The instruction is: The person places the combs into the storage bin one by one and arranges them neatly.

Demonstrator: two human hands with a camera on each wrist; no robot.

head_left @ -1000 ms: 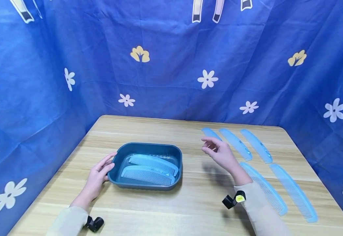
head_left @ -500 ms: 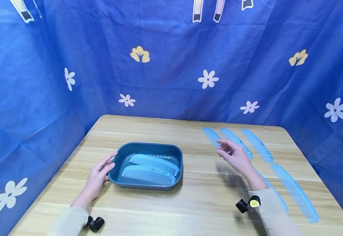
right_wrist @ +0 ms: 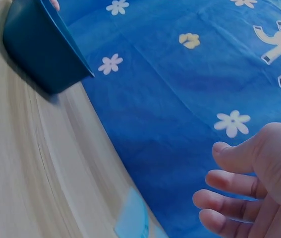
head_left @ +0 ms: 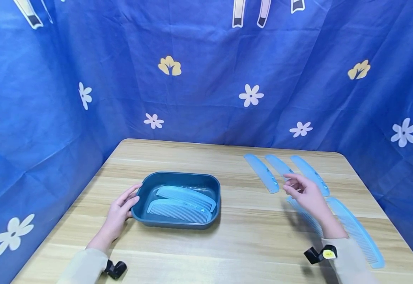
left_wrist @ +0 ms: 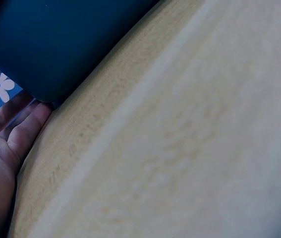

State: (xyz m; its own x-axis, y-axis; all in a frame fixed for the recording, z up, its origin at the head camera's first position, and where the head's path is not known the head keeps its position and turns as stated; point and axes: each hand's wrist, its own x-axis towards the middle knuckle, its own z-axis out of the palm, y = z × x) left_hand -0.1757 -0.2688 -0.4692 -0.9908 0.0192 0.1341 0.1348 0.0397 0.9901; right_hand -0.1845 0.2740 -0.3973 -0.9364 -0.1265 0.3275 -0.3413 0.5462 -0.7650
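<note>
My left hand holds the left end of a dark teal plastic basin, thumb and a finger at its rim. In the left wrist view, fingers of that hand touch the basin's lower corner. Two light blue combs lie side by side inside the basin, teeth toward the near side. My right hand is above the table's right side, fingers loosely bent and nothing in them. It overlaps the middle comb of the back row in the head view. In the right wrist view its fingers are apart from the thumb.
Left and right of that middle comb lie a left comb and a right comb. Nearer the front are two larger-looking combs, one partly behind the right arm. A blue flowered cloth surrounds the wooden table at back and sides.
My right hand has moved rightward and slightly nearer, from beside the leftmost back comb to over the middle one, uncovering the leftmost. The left hand and basin stay in place.
</note>
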